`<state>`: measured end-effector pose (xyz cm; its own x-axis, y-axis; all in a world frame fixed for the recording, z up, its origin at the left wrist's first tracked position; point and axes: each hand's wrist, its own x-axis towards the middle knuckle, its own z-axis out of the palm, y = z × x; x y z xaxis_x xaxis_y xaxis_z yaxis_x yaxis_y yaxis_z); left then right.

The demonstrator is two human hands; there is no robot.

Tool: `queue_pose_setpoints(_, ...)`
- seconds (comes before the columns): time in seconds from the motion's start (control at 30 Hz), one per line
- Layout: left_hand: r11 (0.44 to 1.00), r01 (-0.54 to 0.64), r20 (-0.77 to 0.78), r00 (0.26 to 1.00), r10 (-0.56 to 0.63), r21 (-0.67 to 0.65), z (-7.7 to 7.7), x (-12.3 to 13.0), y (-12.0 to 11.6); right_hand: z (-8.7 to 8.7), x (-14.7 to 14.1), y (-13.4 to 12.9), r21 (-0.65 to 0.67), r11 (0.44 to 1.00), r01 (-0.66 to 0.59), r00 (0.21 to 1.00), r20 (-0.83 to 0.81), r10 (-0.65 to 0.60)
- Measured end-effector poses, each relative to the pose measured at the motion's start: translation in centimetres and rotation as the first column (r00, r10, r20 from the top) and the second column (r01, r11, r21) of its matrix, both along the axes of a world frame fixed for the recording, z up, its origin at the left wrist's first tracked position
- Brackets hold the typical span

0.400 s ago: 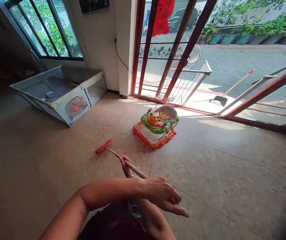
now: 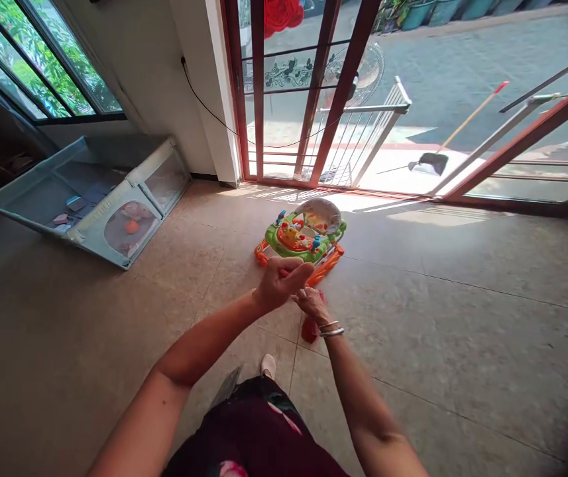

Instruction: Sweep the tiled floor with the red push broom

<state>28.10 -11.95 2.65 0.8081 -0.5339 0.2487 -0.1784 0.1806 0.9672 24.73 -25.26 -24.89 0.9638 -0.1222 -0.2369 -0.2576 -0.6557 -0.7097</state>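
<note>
- head view: left hand [image 2: 280, 283] is raised at centre frame, fingers curled into a closed fist around the top of a red-tipped handle.
- head view: right hand [image 2: 312, 303] sits just right of and slightly nearer than the left, touching it; fingers are bent in around the same handle, two bangles [image 2: 331, 328] on the wrist.
- head view: red mop head [image 2: 309, 327] shows directly below the right wrist, on the tiled floor [image 2: 462, 311]; the shaft between head and hands is mostly hidden behind the hands.
- head view: baby walker [image 2: 303, 237], green and orange, stands just beyond the hands.
- head view: grey playpen [image 2: 89, 195] lies far left, beneath the window [image 2: 40, 59].
- head view: red-framed glass doors [image 2: 313, 86] span the far side; a white railing [image 2: 373, 139] and a long-handled broom [image 2: 443, 149] are outside, far right.
- head view: person's foot [image 2: 268, 366] shows near, below the hands.
</note>
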Motion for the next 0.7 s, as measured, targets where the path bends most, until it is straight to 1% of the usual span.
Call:
queue_pose_setpoints(0.07, 0.995, -0.079, -0.090, 0.993, 0.074, -0.056, -2.6, 1.2, 0.0, -1.1, 1.5, -2.5, -0.042, 0.996, -0.076, 0.995, -0.061, 0.073)
queue_pose_setpoints(0.1, 0.991, -0.116, -0.132, 0.986, 0.106, -0.068, -3.9, 1.5, 0.2, -1.6, 1.9, -3.2, -0.063, 0.994, -0.090, 0.993, -0.078, 0.085)
queue_pose_setpoints(0.17, 0.978, -0.189, -0.204, 0.964, 0.169, -0.086, -6.2, 1.8, 0.7, -2.8, 1.9, -4.0, -0.099, 0.993, -0.068, 0.995, -0.083, 0.060)
queue_pose_setpoints(0.27, 0.966, -0.242, -0.261, 0.942, 0.211, -0.091, -8.4, 2.3, 1.5, -4.9, 1.5, -4.0, -0.118, 0.992, -0.042, 0.995, -0.090, 0.031)
queue_pose_setpoints(0.37, 0.975, -0.210, -0.252, 0.950, 0.185, -0.078, -9.9, 3.5, 2.3, -7.2, 1.6, -3.3, -0.072, 0.997, -0.017, 0.998, -0.066, 0.013)
queue_pose_setpoints(0.5, 0.990, -0.132, -0.216, 0.969, 0.119, -0.050, -12.3, 6.0, 3.8, -9.8, 3.2, -1.4, -0.001, 1.000, 0.004, 0.998, -0.057, -0.004)
queue_pose_setpoints(0.6, 0.995, -0.069, -0.193, 0.980, 0.055, -0.066, -14.1, 8.7, 5.4, -10.8, 5.3, 0.0, 0.024, 0.999, 0.040, 0.997, -0.066, -0.039)
queue_pose_setpoints(0.7, 0.998, 0.027, -0.148, 0.988, -0.035, -0.054, -15.5, 11.9, 6.6, -11.4, 7.6, 0.9, 0.037, 0.997, 0.063, 0.993, -0.101, -0.059)
